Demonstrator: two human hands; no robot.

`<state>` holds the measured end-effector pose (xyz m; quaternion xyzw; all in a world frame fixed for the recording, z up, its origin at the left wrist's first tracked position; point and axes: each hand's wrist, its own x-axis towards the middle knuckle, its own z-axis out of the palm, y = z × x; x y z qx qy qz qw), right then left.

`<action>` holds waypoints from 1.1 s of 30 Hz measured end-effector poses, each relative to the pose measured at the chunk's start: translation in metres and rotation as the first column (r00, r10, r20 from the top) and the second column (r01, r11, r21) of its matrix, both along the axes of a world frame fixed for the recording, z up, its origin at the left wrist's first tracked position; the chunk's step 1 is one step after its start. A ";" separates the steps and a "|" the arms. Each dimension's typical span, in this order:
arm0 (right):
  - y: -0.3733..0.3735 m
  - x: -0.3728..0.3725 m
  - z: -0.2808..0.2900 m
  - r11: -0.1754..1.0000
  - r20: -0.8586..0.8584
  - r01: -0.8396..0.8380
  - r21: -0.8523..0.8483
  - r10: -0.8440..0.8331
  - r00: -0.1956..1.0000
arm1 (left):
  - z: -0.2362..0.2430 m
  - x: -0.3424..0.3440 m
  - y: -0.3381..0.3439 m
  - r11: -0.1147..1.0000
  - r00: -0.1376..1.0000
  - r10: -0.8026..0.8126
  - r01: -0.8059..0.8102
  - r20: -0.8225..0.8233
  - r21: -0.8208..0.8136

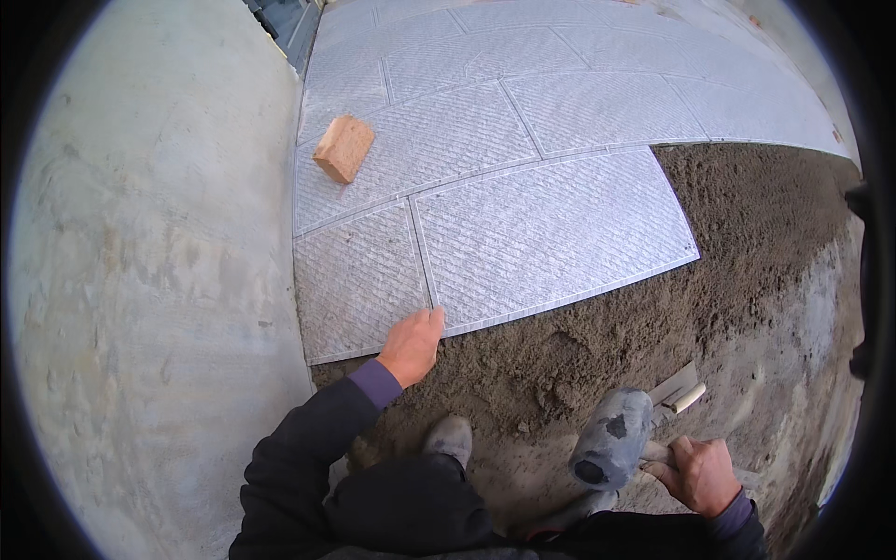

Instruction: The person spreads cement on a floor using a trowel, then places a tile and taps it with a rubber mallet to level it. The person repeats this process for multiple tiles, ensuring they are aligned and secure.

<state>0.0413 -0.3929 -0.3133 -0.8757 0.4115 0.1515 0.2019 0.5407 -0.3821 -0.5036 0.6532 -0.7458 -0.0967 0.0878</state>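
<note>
Mallet [611, 439] near right: right hand [707, 476] fingers closed around handle [747, 479]. Left hand [412, 345] fingers at joint [420, 247], near edge of large tile [555, 229]; cannot tell whether gripping. Tiles [439, 131] laid far and left; sandy bed [761, 201] exposed right and near.

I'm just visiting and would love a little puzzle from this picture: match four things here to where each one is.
Things:
1. Mallet
2. Orange brick piece
3. Trowel
4. Left hand

Places:
A. Lying on the brown ground, beyond the mallet
B. At the near edge of the grey slabs, by a joint
C. Held in the right hand
D. On top of a slab, close to the wall

Right pairs: 1-C, 2-D, 3-A, 4-B.
</note>
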 end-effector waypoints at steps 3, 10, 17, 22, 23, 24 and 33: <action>0.000 0.000 -0.002 0.999 0.001 -0.009 -0.039 0.009 1.000 | 0.017 -0.001 -0.006 0.997 0.995 0.053 -0.058 -0.078 -0.053; -0.008 0.000 -0.003 0.989 -0.019 -0.047 -0.143 0.045 0.999 | 0.046 -0.022 -0.058 1.000 0.997 -0.023 0.022 -0.067 -0.023; -0.033 -0.003 -0.011 0.980 -0.034 -0.024 -0.199 0.017 0.999 | 0.031 -0.068 -0.156 0.974 0.929 -0.171 0.108 -0.328 -0.201; -0.054 -0.019 0.004 0.963 -0.156 0.125 -0.238 -0.165 0.974 | 0.012 -0.085 -0.236 0.983 0.917 -0.158 0.110 -0.366 -0.148; -0.055 -0.026 0.015 0.955 -0.212 0.180 -0.238 -0.232 0.949 | 0.009 -0.088 -0.250 0.985 0.902 -0.154 0.108 -0.402 -0.136; -0.056 -0.033 0.027 0.939 -0.236 0.201 -0.280 -0.270 0.934 | 0.008 -0.090 -0.264 0.986 0.911 -0.150 0.112 -0.385 -0.119; -0.011 -0.113 0.074 0.635 -0.043 0.694 -0.338 -0.747 0.663 | 0.004 -0.102 -0.368 0.997 0.959 -0.004 0.025 -0.284 0.070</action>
